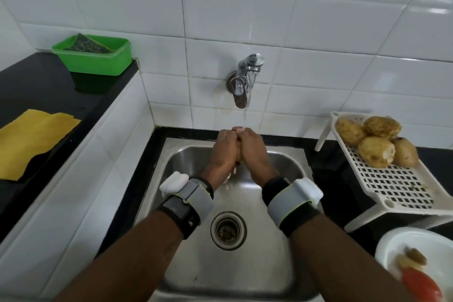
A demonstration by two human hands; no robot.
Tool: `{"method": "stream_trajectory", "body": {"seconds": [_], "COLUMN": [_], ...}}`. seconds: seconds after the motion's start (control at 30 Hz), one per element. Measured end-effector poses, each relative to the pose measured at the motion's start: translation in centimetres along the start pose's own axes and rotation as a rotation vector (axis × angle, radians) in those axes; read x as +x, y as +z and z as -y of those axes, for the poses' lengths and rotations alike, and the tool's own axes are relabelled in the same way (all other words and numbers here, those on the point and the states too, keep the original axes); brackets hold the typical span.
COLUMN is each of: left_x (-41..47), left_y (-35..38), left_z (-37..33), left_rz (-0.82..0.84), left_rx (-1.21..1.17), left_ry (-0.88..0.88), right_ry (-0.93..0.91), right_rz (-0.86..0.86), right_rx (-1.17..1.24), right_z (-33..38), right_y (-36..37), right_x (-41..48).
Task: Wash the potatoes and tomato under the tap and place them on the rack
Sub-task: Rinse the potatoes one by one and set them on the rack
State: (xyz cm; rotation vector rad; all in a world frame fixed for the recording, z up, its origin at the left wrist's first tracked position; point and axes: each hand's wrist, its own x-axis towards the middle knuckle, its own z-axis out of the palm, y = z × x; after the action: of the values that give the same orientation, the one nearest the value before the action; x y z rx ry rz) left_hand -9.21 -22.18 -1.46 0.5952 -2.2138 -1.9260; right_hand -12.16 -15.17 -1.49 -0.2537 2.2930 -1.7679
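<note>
Head view: both hands meet over the back edge of the sink, right under the tap, whose thin water stream lands on the fingertips. The left hand and right hand are cupped palm to palm, clamped around a held potato (only a tan sliver shows between the palms, so its shape cannot be told). Water drips from the heels of the hands into the basin.

On the black counter right of the sink stands a white slotted rack. Four potatoes are piled touching one another at its back end, near the tiled wall. Their skins are dull tan with darker speckles, and the front one has a pale bare patch.

At the counter's near right corner a white bowl holds the tomato, red and blurred, beside some small brownish pieces.

On the left counter a green tub sits in the back corner, and a yellow cloth lies nearer.
</note>
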Motion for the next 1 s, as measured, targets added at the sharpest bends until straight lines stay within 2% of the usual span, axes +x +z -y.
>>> {"method": "stream_trajectory", "body": {"seconds": [0.07,0.13,0.23,0.33,0.4,0.63,0.77,0.87,1.0], "left_x": [-0.2,-0.4,-0.4,0.0,0.5,1.9,1.5,0.9,1.1], "left_y": [-0.6,-0.9,-0.8,0.1,0.6,0.6,0.0,-0.6,-1.4], "left_z": [-0.4,-0.9,-1.1,-0.8,-0.6,-0.4,-0.8,-1.8,-2.3], "left_rz": [-0.050,-0.086,-0.186,-0.287,-0.296,-0.173,0.095,0.161,0.232], "left_rx": [0.068,0.193,0.327,0.263,0.189,-0.073,-0.189,-0.131,-0.029], "left_ry": [0.053,0.124,0.238,0.234,0.186,-0.217,-0.430,-0.479,-0.391], "right_ry": [0.142,0.202,0.147,0.068,0.033,-0.155,-0.394,-0.430,-0.390], "right_rz": [0.093,0.134,0.119,0.059,0.011,-0.048,-0.106,-0.012,0.090], "right_rx": [0.184,0.261,0.251,0.259,0.200,0.034,-0.093,-0.088,-0.176], "right_z": [0.4,0.4,0.1,0.2,0.3,-1.1,-2.1,-2.0,-2.0], "right_y": [0.0,0.1,0.3,0.2,0.2,-0.4,-1.3,-2.2,-2.4], "right_x": [0.7,0.7,0.0,-0.3,-0.7,-2.6,-2.6,-2.7,-2.0]}}
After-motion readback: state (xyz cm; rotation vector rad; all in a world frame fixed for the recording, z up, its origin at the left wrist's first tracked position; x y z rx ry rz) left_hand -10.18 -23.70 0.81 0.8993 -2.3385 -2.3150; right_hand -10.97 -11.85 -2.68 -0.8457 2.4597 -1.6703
